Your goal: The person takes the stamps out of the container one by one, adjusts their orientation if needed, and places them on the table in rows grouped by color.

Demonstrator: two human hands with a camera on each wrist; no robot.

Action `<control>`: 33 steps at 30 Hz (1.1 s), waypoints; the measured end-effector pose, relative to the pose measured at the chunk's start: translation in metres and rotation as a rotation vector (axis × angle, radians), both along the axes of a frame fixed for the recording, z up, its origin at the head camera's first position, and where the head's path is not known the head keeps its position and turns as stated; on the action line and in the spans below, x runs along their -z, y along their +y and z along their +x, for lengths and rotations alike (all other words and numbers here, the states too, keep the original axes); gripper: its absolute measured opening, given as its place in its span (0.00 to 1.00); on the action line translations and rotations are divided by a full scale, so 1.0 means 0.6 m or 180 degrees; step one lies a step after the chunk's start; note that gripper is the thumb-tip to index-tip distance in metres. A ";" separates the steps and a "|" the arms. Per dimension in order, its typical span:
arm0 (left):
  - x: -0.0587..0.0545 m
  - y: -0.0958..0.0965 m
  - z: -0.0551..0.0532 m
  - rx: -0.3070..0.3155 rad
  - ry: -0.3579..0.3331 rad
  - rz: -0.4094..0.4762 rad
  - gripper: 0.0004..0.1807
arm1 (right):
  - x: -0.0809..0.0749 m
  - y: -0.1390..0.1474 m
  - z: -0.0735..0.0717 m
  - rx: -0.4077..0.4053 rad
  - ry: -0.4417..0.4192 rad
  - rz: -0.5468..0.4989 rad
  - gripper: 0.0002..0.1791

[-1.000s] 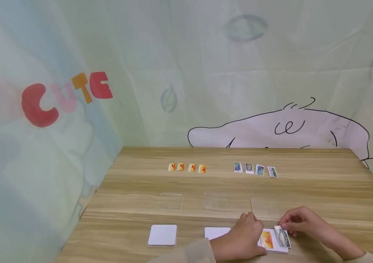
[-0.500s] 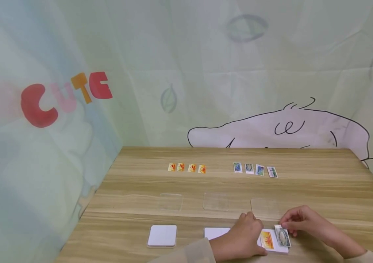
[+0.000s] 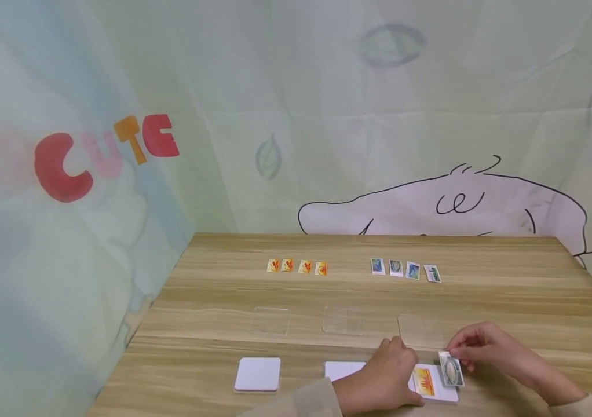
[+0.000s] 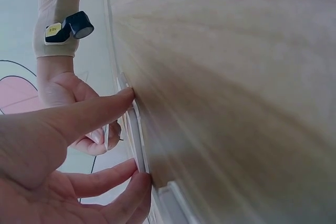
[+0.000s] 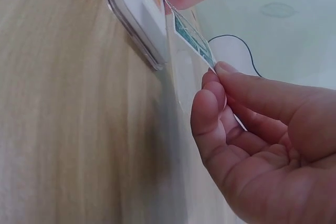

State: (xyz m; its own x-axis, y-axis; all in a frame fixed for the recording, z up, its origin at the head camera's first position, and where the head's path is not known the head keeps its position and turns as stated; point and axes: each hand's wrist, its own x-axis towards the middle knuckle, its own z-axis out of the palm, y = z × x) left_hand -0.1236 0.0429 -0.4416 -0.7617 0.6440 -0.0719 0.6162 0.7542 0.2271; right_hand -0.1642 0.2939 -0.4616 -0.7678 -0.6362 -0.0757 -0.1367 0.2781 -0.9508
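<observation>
Before pale cartoon-print cloth (image 3: 296,121), on a wood-grain tabletop (image 3: 207,324), at near right: gripping a white rounded-square slab (image 3: 437,390) by its edges with left hand (image 3: 382,376), likely for steadiness; with right hand (image 3: 491,353), pinching a grey-green picture card (image 3: 451,369) by one end at the slab's right, likely sparing the print.

A wood-grain table (image 3: 207,307) spans the lower frame. Four orange-and-yellow cards (image 3: 304,266) lie in a row near its far edge, with four blue-and-grey picture cards (image 3: 377,266) to their right. Three clear plates (image 3: 343,320) lie across its middle. Along the bottom lie two white squares (image 3: 258,373) and, lower right, an orange-marked white square (image 3: 443,393).
</observation>
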 end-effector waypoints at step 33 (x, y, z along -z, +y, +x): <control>0.000 -0.002 0.003 0.0019 0.0067 0.0011 0.23 | -0.020 0.025 -0.022 -0.0044 -0.0061 0.0001 0.11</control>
State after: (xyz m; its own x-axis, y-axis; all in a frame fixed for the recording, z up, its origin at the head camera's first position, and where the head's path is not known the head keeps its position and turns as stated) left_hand -0.1220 0.0418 -0.4415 -0.7591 0.6487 -0.0538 0.6253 0.7497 0.2166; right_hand -0.1775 0.3091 -0.4499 -0.7572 -0.6469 -0.0904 -0.1224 0.2765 -0.9532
